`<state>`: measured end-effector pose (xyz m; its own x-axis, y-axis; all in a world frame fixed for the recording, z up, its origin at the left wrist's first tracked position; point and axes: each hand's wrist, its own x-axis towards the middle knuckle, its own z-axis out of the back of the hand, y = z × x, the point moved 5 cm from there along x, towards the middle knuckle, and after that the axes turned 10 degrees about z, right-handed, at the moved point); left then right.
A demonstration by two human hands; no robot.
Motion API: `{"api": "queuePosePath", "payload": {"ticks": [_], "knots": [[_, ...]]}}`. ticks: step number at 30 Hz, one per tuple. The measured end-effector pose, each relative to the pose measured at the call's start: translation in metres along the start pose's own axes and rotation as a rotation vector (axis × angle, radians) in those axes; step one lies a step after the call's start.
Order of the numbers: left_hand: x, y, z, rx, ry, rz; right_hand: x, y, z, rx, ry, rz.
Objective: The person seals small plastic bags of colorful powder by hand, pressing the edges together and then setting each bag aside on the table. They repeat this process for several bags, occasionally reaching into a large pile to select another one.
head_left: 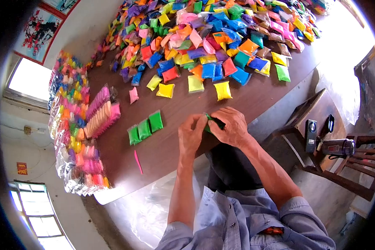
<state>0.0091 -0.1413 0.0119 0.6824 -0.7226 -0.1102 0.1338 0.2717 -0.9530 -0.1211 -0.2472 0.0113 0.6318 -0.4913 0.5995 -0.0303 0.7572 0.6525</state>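
Near the table's front edge, my left hand [192,132] and my right hand [229,126] meet around a small green packet [208,122], both with fingers pinched on it. Most of that packet is hidden by the fingers. To the left of my hands, several green packets [144,129] lie side by side in a row. A thin pink strip [138,162] rests on the table below them. Beyond my hands, a yellow packet [223,90] lies apart from the big heap of colourful packets [196,41].
Bundles of colourful packets in clear wrap [77,137] line the table's left edge, beside stacked pink and peach packets [100,114]. On the right, a wooden stool [326,104] carries a dark flask [338,147] and a black device [311,135]. Clear plastic sheeting [148,208] hangs below the table.
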Motion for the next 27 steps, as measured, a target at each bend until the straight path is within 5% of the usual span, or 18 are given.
{"api": "queuePosePath", "payload": {"ticks": [4,13,19,27], "knots": [[0.0,0.002,-0.003,-0.157,0.035,0.151,0.001,-0.001,0.004,0.034,-0.039,-0.026],[0.006,0.01,0.009,0.114,-0.011,0.07,0.005,0.003,0.007,0.061,-0.016,-0.039],[0.0,0.004,-0.004,-0.223,0.064,0.231,0.006,-0.001,0.006,0.1,-0.013,-0.069],[0.005,0.019,0.009,-0.067,0.076,0.173,0.016,0.007,0.008,0.055,0.006,-0.04]]}}
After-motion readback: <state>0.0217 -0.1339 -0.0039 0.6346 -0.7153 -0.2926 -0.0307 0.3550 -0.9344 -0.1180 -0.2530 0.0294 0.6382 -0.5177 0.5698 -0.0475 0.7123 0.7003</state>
